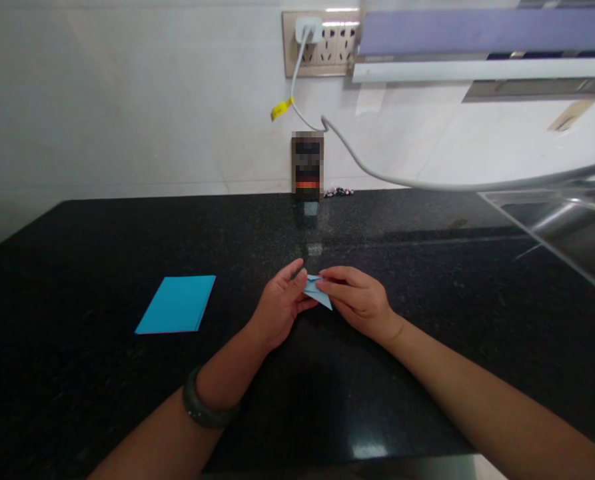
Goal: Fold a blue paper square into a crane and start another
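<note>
Between my two hands is a small piece of folded light-blue paper (319, 294), its pointed corner hanging down toward me. My left hand (281, 303) pinches its left side, thumb on top and some fingers beneath. From the other side, my right hand (361, 298) grips the upper right edge between thumb and fingertips. Both hands are closed on the paper and cover part of its folds. To the left of them, a stack of bright blue square paper (177, 305) lies flat on the black countertop (102, 400).
A phone-like dark object (307, 163), blurred out, leans against the wall. Beside it lies a small beaded string (339, 192). A white cable (357, 157) with a yellow tag (280, 110) runs from the wall socket (327, 50) to the right. A metal sink (572, 220) is at the right.
</note>
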Available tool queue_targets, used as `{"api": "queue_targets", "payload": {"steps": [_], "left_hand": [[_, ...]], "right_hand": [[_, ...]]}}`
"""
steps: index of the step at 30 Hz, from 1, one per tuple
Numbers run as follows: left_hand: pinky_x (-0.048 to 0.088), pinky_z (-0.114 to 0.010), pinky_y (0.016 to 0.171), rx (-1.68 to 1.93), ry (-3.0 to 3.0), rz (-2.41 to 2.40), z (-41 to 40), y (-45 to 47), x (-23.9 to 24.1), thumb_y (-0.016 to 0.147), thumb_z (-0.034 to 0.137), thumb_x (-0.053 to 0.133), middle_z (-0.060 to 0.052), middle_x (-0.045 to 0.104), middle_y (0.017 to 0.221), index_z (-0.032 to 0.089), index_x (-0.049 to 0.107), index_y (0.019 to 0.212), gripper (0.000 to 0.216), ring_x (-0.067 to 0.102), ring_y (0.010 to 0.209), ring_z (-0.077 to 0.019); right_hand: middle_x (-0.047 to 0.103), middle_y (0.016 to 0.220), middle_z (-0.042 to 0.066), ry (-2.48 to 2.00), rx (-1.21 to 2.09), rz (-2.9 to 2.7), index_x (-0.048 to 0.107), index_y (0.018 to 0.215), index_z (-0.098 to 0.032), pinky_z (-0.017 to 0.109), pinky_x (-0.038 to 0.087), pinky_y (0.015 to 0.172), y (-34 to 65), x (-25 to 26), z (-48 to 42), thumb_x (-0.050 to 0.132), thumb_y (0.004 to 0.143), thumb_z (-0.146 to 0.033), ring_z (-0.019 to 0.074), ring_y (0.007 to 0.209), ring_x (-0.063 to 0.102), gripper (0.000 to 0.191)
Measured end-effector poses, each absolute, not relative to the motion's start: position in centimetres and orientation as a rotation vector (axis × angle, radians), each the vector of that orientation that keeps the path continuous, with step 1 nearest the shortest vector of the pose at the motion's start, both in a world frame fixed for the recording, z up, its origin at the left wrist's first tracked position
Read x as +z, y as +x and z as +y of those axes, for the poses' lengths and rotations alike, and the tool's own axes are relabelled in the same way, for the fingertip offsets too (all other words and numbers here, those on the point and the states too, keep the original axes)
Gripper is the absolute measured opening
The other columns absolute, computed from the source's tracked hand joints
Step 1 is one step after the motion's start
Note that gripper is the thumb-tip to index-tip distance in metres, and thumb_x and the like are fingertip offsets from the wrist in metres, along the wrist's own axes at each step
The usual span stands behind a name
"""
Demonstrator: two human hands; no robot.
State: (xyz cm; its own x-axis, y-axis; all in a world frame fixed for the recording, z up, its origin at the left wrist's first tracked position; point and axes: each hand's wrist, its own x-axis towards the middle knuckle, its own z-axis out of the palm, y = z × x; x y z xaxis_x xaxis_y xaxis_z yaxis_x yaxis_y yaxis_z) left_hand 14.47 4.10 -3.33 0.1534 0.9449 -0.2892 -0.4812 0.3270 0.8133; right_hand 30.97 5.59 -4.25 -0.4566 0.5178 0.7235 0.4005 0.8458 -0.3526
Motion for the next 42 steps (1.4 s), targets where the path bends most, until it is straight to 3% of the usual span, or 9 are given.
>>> {"api": "queue_targets", "payload": {"steps": [5,10,12,19,25,30,35,39,42], "left_hand": [[0.051,-0.024,0.066,1.150,0.658,0.871,4.4,14.2,-3.6,0.072,0.009,0.062,-0.001,0.068,0.080,0.019,0.030,0.133,0.069,0.064,0.068,-0.0107],[0.051,-0.024,0.063,1.039,0.788,1.012,4.6,14.3,-4.0,0.075,0.028,0.063,-0.003,0.067,0.077,0.014,0.055,0.099,0.029,0.063,0.066,-0.0121],[0.050,-0.023,0.059,0.981,0.857,1.052,4.6,14.3,-4.1,0.073,0.036,0.063,-0.003,0.066,0.075,0.013,0.057,0.087,0.028,0.062,0.062,-0.0107],[0.048,-0.020,0.058,0.986,0.980,1.004,4.6,14.5,-4.1,0.066,0.026,0.070,-0.003,0.066,0.082,0.014,0.057,0.096,0.035,0.061,0.067,-0.0107],[0.044,-0.020,0.053,0.963,1.166,1.143,4.5,14.7,-3.9,0.073,0.026,0.061,0.001,0.060,0.060,0.014,0.063,0.079,0.014,0.057,0.057,-0.0103],[0.039,-0.018,0.042,0.907,1.202,1.261,4.3,14.8,-3.7,0.075,0.022,0.058,0.003,0.057,0.049,0.014,0.067,0.081,0.014,0.053,0.044,-0.0089],[0.049,-0.018,0.051,0.975,0.881,1.132,4.5,14.8,-4.1,0.073,0.016,0.062,-0.004,0.068,0.077,0.013,0.064,0.088,0.016,0.066,0.063,-0.0136],[0.051,-0.019,0.056,0.998,0.809,1.076,4.7,14.7,-4.4,0.075,0.023,0.064,-0.006,0.070,0.083,0.014,0.064,0.090,0.018,0.067,0.070,-0.0144],[0.052,-0.020,0.060,1.000,0.793,1.053,4.8,14.5,-4.5,0.076,0.025,0.063,-0.006,0.069,0.087,0.014,0.065,0.090,0.018,0.067,0.075,-0.0149]], "right_hand": [[0.063,0.097,0.007,-0.721,0.310,-2.104,0.065,0.096,-0.021,0.035,0.050,0.079,30.4,-4.4,5.8,0.043,0.080,-0.009,0.0170,0.092,0.058,0.029],[0.058,0.085,0.006,-0.935,0.481,-2.006,0.061,0.096,-0.019,0.028,0.047,0.062,30.2,-4.8,6.1,0.059,0.075,-0.023,0.0161,0.078,0.055,0.021],[0.057,0.080,0.004,-0.969,0.527,-2.037,0.060,0.096,-0.018,0.027,0.045,0.060,29.9,-5.1,6.0,0.062,0.073,-0.024,0.0148,0.073,0.053,0.024],[0.055,0.070,0.000,-1.136,0.849,-1.780,0.059,0.095,-0.019,0.024,0.042,0.054,29.5,-5.7,5.8,0.059,0.074,-0.023,0.0108,0.060,0.050,0.021],[0.055,0.080,0.001,-1.104,0.959,-1.657,0.053,0.105,-0.020,0.023,0.042,0.051,29.8,-5.4,6.1,0.066,0.068,-0.027,0.0101,0.060,0.050,0.039],[0.057,0.073,0.001,-1.108,0.898,-1.703,0.058,0.100,-0.019,0.025,0.043,0.055,29.7,-5.3,6.0,0.058,0.075,-0.025,0.0114,0.061,0.051,0.026],[0.061,0.070,0.001,-1.125,0.957,-1.603,0.062,0.093,-0.019,0.026,0.045,0.058,29.8,-5.4,6.1,0.049,0.078,-0.020,0.0118,0.060,0.054,0.020],[0.058,0.062,-0.001,-1.140,1.073,-1.495,0.063,0.090,-0.019,0.024,0.042,0.050,29.8,-5.5,6.3,0.051,0.077,-0.023,0.0101,0.051,0.051,0.018],[0.061,0.070,0.001,-1.132,0.904,-1.550,0.061,0.097,-0.019,0.026,0.047,0.056,30.0,-5.5,6.4,0.053,0.078,-0.023,0.0118,0.059,0.056,0.021]]}}
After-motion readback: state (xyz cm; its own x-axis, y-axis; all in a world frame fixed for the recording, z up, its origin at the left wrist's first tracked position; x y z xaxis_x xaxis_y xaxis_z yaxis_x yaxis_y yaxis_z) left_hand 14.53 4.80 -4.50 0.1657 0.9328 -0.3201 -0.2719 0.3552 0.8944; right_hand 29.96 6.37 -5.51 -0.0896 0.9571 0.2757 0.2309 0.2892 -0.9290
